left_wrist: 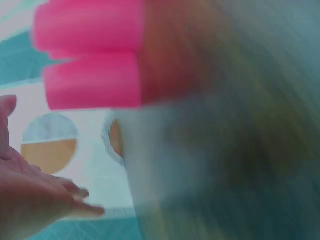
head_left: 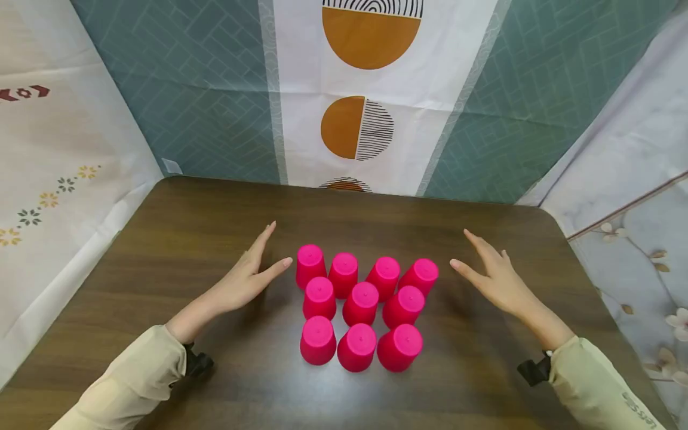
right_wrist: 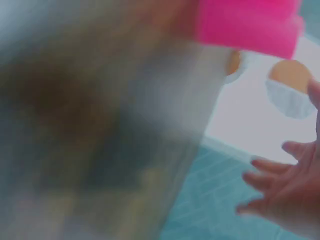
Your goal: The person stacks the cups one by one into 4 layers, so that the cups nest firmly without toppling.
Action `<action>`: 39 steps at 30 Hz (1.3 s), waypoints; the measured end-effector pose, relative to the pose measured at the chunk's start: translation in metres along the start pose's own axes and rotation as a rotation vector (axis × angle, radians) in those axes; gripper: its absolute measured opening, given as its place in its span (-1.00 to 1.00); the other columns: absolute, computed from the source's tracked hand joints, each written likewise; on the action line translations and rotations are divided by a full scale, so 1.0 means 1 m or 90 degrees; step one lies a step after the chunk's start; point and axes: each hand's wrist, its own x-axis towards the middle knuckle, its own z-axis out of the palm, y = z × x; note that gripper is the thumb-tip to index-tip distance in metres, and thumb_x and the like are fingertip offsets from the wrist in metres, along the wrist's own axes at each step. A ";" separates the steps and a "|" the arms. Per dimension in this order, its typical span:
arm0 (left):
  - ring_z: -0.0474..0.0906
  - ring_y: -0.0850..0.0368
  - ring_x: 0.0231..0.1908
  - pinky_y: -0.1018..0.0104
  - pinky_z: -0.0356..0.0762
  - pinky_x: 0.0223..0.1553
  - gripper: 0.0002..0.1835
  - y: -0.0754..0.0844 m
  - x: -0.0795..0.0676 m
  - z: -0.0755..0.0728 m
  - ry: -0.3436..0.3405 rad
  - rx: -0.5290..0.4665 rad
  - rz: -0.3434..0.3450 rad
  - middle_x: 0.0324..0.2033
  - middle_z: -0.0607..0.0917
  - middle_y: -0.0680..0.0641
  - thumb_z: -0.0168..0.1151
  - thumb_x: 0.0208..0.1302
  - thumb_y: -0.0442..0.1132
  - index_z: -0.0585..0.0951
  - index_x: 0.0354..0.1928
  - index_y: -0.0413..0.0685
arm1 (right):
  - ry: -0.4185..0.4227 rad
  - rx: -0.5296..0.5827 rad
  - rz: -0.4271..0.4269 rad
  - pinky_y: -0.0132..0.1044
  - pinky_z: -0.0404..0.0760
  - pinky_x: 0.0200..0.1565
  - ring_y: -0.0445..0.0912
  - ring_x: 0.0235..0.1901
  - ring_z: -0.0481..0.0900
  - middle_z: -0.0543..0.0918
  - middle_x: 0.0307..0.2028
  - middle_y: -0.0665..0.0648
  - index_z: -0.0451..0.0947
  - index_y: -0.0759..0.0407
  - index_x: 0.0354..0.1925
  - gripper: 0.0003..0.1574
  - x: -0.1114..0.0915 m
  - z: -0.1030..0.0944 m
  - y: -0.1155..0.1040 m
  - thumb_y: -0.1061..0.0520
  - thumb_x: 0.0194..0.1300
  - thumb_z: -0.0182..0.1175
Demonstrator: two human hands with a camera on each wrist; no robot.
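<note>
Several bright pink cups stand upside down on the table in three rows, close together. The back row runs from a cup (head_left: 310, 267) at its left end to a tilted-looking cup (head_left: 420, 278) at its right end; three cups make up the front row, with one cup (head_left: 357, 347) in its middle. My left hand (head_left: 244, 280) hovers left of the cups with fingers straight and thumb spread. On the other side my right hand (head_left: 497, 280) is held the same way, apart from the cups. Neither hand holds anything. Both wrist views show pink cups beside the spread fingers.
The dark wooden table (head_left: 215, 209) reaches back to a patterned curtain (head_left: 301, 119) with orange half circles. A pale cloth (head_left: 80, 149) hangs along the left side, and a floral cloth (head_left: 634, 251) along the right. Dark wrist cameras sit at both cuffs.
</note>
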 end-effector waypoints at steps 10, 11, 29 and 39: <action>0.13 -0.02 0.35 -0.12 0.17 0.26 -0.07 0.017 0.018 -0.003 -0.002 -0.085 0.154 0.37 0.21 -0.03 0.42 0.03 -0.17 0.10 0.41 0.14 | -0.116 0.071 -0.110 0.17 0.25 0.20 0.08 0.31 0.22 0.28 0.32 0.09 0.11 -0.02 0.39 -0.11 0.041 0.004 -0.058 -0.19 0.21 0.21; 0.19 -0.02 0.32 -0.11 0.18 0.26 -0.09 0.016 0.021 -0.005 -0.008 -0.087 0.168 0.34 0.26 -0.02 0.44 0.00 -0.19 0.16 0.38 0.11 | -0.129 0.067 -0.128 0.15 0.27 0.20 0.06 0.30 0.23 0.29 0.32 0.06 0.13 -0.02 0.38 -0.11 0.045 0.006 -0.063 -0.18 0.19 0.23; 0.41 -0.04 0.17 -0.19 0.24 0.19 -0.33 -0.001 0.044 -0.008 -0.208 -0.203 0.162 0.15 0.51 -0.07 0.39 0.03 -0.25 0.39 0.24 -0.02 | -0.348 -0.067 -0.275 -0.03 0.43 0.15 -0.01 0.30 0.24 0.22 0.35 0.07 0.17 0.01 0.37 -0.15 0.075 0.053 -0.143 -0.09 0.18 0.24; 0.49 0.01 0.08 -0.08 0.35 0.16 -0.39 -0.005 0.051 0.001 -0.216 -0.177 0.169 0.03 0.55 -0.06 0.39 0.01 -0.29 0.42 0.16 -0.10 | -0.296 -0.088 -0.307 -0.23 0.55 0.00 -0.09 0.05 0.49 0.48 0.13 0.06 0.36 0.05 0.24 -0.28 0.073 0.064 -0.157 -0.08 0.15 0.29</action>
